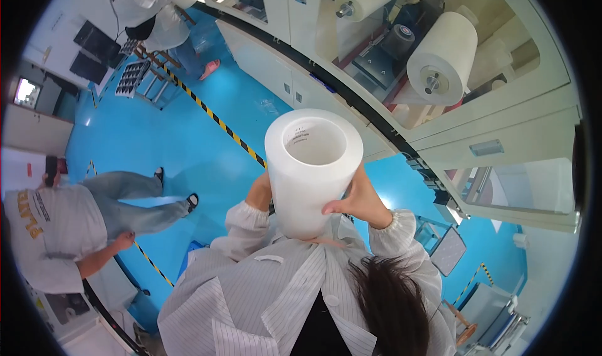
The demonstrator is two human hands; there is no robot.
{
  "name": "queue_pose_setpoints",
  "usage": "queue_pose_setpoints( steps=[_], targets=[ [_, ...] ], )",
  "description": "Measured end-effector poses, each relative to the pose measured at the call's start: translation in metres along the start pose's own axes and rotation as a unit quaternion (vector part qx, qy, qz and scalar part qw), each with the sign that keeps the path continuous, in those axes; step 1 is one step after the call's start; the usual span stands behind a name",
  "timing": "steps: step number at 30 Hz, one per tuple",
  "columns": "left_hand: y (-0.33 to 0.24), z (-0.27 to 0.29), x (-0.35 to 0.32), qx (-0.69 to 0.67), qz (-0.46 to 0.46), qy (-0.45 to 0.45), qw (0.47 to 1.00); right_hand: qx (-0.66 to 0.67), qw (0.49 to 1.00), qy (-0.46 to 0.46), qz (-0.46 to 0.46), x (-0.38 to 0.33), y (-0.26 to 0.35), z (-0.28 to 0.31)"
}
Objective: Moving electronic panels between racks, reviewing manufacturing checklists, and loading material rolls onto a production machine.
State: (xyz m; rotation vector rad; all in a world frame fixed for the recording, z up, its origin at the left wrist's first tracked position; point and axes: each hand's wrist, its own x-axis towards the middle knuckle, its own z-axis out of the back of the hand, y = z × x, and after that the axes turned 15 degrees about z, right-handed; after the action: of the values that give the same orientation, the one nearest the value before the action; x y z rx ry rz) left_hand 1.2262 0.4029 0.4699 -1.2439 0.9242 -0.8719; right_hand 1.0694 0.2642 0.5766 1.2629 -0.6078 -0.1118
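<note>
A large white roll of film (304, 193) with a hollow core stands tilted upright close against my chest. Small dark print shows inside its core. My right hand (364, 199) wraps round the right side of the roll, its thumb lying across the front. On the other side, my left hand (259, 191) supports the roll from the left, its fingers mostly hidden behind it. Both forearms are in light, cuffed sleeves.
Ahead to the right, a machine cabinet (401, 139) with windows holds white rolls (444, 55). A person (63, 230) stands at the left; another (153, 30) is at the far left beside a rack of black trays (133, 78). Striped tape (216, 116) crosses the blue floor.
</note>
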Motion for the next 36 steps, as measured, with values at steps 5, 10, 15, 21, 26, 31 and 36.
queue_pose_setpoints(
  steps=[5, 10, 15, 21, 26, 31, 36],
  targets=[
    [-0.054, -0.007, -0.003, -0.253, 0.150, -0.030, 0.955, 0.208, 0.973, -0.080, -0.058, -0.012, -0.006, -0.005],
    [-0.082, -0.004, -0.022, -0.054, 0.042, -0.243, 0.968, 0.114, 0.990, -0.066, 0.054, 0.000, -0.001, -0.017],
    [-0.091, 0.020, -0.038, -0.169, 0.023, -0.133, 0.976, -0.031, 0.988, 0.007, 0.152, 0.013, 0.005, -0.021],
    [-0.086, 0.043, -0.060, -0.322, 0.152, -0.039, 0.934, -0.045, 0.981, 0.040, 0.184, 0.011, -0.010, -0.031],
    [-0.071, 0.046, -0.064, -0.312, 0.345, -0.038, 0.885, -0.023, 0.985, 0.088, 0.149, -0.003, -0.037, -0.040],
    [-0.047, 0.035, -0.061, -0.257, 0.392, -0.076, 0.880, -0.020, 0.984, 0.143, 0.109, -0.015, -0.060, -0.043],
    [-0.015, 0.021, -0.065, -0.207, 0.347, -0.131, 0.905, -0.042, 0.978, 0.189, 0.077, -0.027, -0.072, -0.050]
  ],
)
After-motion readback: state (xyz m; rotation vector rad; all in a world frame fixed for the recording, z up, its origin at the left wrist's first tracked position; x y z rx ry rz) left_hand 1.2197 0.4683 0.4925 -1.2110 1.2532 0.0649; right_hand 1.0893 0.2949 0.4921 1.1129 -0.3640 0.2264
